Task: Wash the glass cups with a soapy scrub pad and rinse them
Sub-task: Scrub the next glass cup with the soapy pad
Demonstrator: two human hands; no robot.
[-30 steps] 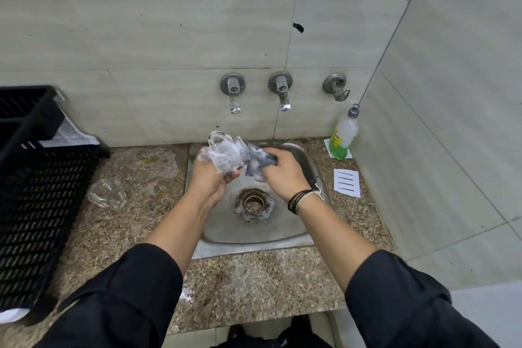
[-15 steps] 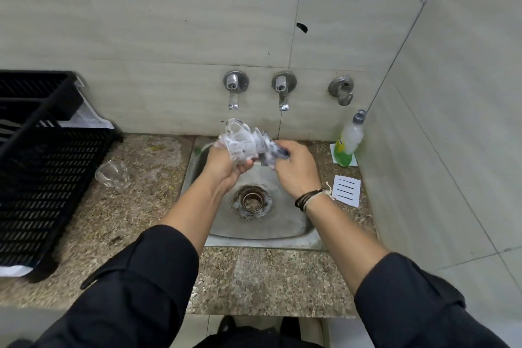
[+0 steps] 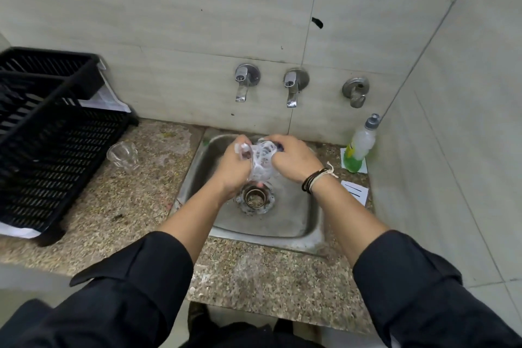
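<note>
A: Speckled granite counter (image 3: pixel 127 220), steel sink (image 3: pixel 285 223) set into it, grey tiled wall behind with two taps (image 3: pixel 243 85) and a hook. Where's the cup?

B: Soapy glass cup (image 3: pixel 261 164) is over the sink, above the drain (image 3: pixel 255 199), held between both hands. Suds all over it.

A: Hands?

B: Left hand (image 3: pixel 233 167) is curled round the cup, gripping its side. Right hand (image 3: pixel 293 159) is clenched on the scrub pad (image 3: pixel 278 146), pressing it against the cup; only a dark bit of pad shows past the fingers. Cords on that wrist.

A: Second cup?

B: Another glass cup (image 3: pixel 123 156) lies tilted on the counter left of the sink, just beside the black plastic crate (image 3: pixel 53 135).

A: Right side?

B: Soap bottle (image 3: pixel 360 147) with green liquid in the corner, standing on a white card. Striped white card (image 3: pixel 356 192) near the sink edge.
</note>
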